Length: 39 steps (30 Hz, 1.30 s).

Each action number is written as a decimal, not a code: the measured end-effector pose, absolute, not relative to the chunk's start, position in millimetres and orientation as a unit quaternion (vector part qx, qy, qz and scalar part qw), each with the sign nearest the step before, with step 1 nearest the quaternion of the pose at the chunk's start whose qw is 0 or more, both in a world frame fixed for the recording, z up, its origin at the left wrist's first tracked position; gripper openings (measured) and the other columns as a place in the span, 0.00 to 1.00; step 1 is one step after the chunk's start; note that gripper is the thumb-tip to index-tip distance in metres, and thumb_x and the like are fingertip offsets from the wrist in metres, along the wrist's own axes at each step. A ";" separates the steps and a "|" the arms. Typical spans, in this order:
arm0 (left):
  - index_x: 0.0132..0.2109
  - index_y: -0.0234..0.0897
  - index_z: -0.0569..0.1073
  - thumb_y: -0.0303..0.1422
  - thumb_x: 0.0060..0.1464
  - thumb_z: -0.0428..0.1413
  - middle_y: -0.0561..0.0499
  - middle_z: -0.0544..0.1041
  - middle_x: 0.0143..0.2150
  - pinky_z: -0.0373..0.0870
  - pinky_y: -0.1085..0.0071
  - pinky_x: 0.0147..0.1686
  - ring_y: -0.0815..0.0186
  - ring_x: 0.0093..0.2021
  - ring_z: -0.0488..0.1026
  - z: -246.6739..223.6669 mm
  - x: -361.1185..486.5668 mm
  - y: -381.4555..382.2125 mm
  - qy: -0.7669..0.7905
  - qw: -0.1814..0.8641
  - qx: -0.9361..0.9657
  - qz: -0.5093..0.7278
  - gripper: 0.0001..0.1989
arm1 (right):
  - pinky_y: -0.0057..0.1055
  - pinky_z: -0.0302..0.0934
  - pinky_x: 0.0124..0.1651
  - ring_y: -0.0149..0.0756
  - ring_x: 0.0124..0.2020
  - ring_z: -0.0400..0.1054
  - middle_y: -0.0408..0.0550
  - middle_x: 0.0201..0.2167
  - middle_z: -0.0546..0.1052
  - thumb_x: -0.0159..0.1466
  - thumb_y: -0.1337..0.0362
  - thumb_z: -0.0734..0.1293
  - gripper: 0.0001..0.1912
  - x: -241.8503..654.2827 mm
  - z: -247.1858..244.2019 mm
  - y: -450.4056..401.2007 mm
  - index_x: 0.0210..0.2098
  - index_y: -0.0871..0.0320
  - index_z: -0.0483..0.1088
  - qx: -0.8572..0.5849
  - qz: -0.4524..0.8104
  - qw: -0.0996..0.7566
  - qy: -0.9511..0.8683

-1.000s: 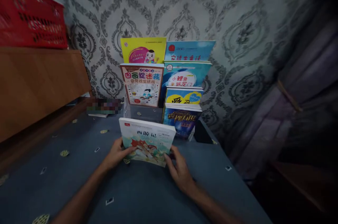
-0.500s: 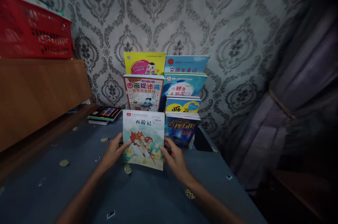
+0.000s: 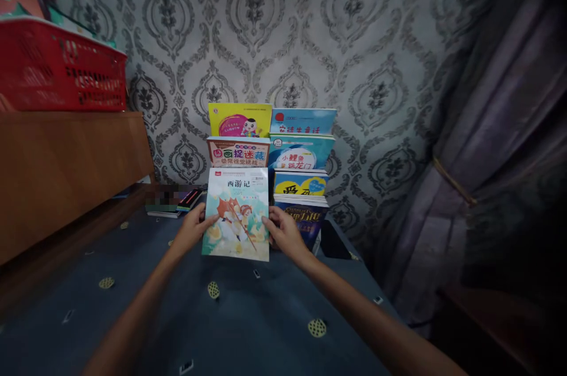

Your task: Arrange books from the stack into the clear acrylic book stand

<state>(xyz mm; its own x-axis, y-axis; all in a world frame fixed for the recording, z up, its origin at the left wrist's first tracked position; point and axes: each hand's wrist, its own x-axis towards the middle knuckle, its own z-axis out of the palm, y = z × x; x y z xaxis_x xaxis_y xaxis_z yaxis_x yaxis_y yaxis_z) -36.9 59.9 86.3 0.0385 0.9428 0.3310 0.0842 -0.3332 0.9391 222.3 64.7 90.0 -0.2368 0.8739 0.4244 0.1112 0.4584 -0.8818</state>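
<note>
A pale green picture book (image 3: 237, 216) with a red-caped figure on its cover is held upright, front towards me. My left hand (image 3: 194, 227) grips its left edge, thumb on the cover. On the right edge my right hand (image 3: 284, 229) holds it the same way, fingers behind. Just behind stands a brown-bordered book (image 3: 239, 153), its lower part hidden by the held one. A yellow book (image 3: 240, 119) rises at the back. The right column has a light blue book (image 3: 303, 121), a teal book (image 3: 301, 151), a yellow-and-blue book (image 3: 300, 183) and a dark blue book (image 3: 305, 219).
Several books lie flat in a small pile (image 3: 163, 206) at the left. A red plastic basket (image 3: 66, 66) sits on a wooden cabinet (image 3: 71, 169). Patterned wallpaper (image 3: 292, 39) rises behind the books, and a tied curtain (image 3: 443, 205) hangs at the right. A dark blue patterned cloth (image 3: 248, 329) covers the surface.
Both hands have raised the green picture book and brought it in front of the brown-bordered book, covering more of it. The camera view has shifted slightly.
</note>
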 end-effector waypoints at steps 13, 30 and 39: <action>0.42 0.36 0.70 0.51 0.42 0.65 0.56 0.74 0.25 0.59 0.76 0.16 0.68 0.21 0.70 138.6 -39.1 76.3 0.452 0.334 0.645 0.518 0.27 | 0.26 0.59 0.19 0.30 0.18 0.65 0.39 0.24 0.72 0.60 0.55 0.67 0.12 222.8 132.1 92.7 0.38 0.55 0.67 -0.340 0.348 0.510 -0.710; 0.41 0.35 0.72 0.49 0.44 0.65 0.53 0.76 0.27 0.61 0.76 0.15 0.68 0.21 0.69 180.5 -40.3 123.7 0.440 0.268 0.663 0.543 0.24 | 0.28 0.65 0.24 0.33 0.20 0.70 0.39 0.23 0.73 0.63 0.63 0.68 0.04 224.6 200.2 125.1 0.36 0.56 0.70 -0.434 0.212 0.466 -0.742; 0.44 0.35 0.71 0.44 0.47 0.63 0.51 0.79 0.32 0.64 0.76 0.20 0.66 0.26 0.73 206.1 -43.4 149.8 0.434 0.185 0.668 0.576 0.21 | 0.33 0.69 0.37 0.37 0.32 0.73 0.44 0.29 0.76 0.64 0.67 0.64 0.05 215.6 219.3 143.9 0.39 0.58 0.70 -0.405 0.120 0.503 -0.754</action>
